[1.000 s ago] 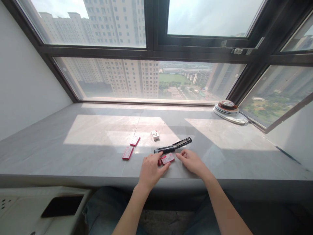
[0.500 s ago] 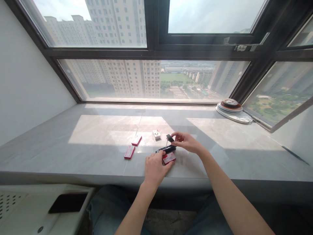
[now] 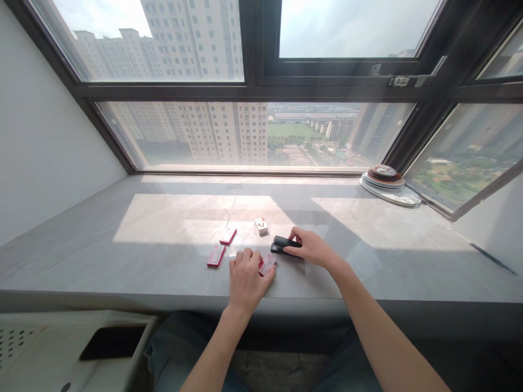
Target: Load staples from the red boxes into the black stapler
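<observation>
My right hand [image 3: 308, 246] grips a black stapler [image 3: 281, 245] around its rear part, and the stapler lies with its top down over its base. My left hand [image 3: 248, 277] has its fingers around a small red-and-white box [image 3: 267, 264], partly hidden under the fingers. Beyond the hands stands a small white box with printing [image 3: 261, 226]. To the left of my left hand lie two flat red-and-white boxes, one farther back [image 3: 227, 236] and a nearer box [image 3: 216, 255].
Stacked plates [image 3: 384, 182] sit at the back right corner of the grey stone sill [image 3: 155, 267]. A thin dark strip [image 3: 492, 258] lies by the right wall. Window frames [image 3: 253, 91] rise behind, and a white plastic piece [image 3: 44, 348] stands below left.
The stapler's raised top has come down onto its base. My left hand has let go of the stapler and moved left with the red-and-white box. My right hand now grips the stapler.
</observation>
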Demonstrator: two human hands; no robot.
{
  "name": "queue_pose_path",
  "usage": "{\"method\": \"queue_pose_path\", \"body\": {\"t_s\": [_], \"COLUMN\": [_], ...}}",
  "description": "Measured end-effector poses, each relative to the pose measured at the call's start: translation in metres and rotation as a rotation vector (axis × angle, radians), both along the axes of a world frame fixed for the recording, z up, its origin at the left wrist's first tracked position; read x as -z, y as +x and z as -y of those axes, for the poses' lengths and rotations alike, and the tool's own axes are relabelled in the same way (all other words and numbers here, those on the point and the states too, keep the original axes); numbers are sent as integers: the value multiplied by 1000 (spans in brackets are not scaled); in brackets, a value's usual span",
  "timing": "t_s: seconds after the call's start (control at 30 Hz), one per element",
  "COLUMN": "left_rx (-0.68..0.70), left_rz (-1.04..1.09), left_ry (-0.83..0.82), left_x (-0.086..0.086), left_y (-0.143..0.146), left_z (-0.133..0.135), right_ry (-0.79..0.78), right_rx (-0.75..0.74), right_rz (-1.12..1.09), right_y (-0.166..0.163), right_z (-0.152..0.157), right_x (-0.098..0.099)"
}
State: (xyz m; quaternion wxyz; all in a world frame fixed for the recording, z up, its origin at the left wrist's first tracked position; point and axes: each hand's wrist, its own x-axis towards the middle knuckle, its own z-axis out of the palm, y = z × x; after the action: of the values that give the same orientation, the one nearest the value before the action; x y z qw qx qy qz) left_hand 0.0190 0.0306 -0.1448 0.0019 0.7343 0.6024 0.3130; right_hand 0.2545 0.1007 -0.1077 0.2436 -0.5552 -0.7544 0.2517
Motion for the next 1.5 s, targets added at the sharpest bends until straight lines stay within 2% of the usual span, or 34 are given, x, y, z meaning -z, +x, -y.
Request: {"method": "queue_pose_path", "body": {"t_s": [0.1, 0.17, 0.23, 0.3, 0.4, 0.6, 0.8, 0.93, 1.03, 1.13, 1.23, 1.37, 1.5], "left_rx": [-237, -293, -245, -139, -23, 8, -127, -135, -143, -109, -42, 21, 6], "left_rz": [23, 31, 36, 59, 97, 12, -157, -181, -163, -165, -164, -119, -42], "left_ry": [39, 42, 18, -39, -116, -84, -64, -28, 9, 38, 37, 20, 14], "left_x": [5, 9, 13, 16, 18, 22, 26, 27, 28, 27, 24, 23, 26], "left_y": [-37, -62, -83, -98, -107, -88, -34, 7, 24, 27, 21, 7, -17], "left_z": [-13, -23, -34, -43, -48, -47, -64, -75, -75, -73, -70, -57, -33], "right_ry": [-1, 0, 0, -12, -50, 1, 44, 75, 73, 59, 44, 27, -17], "right_rx": [57, 82, 97, 107, 103, 179, 298, 345, 336, 275, 206, 157, 40], "right_rz": [-78, -112, -118, -118, -152, -261, -278, -308, -348, -377, -403, -441, -533], "right_y": [8, 10, 10, 9, 7, 0, -7, -14, -27, -45, -63, -80, -97], "right_z": [7, 11, 13, 15, 19, 29, 29, 15, -8, -33, -43, -22, 5], "right_x": [10, 14, 17, 18, 22, 36, 46, 50, 48, 43, 41, 47, 54]}}
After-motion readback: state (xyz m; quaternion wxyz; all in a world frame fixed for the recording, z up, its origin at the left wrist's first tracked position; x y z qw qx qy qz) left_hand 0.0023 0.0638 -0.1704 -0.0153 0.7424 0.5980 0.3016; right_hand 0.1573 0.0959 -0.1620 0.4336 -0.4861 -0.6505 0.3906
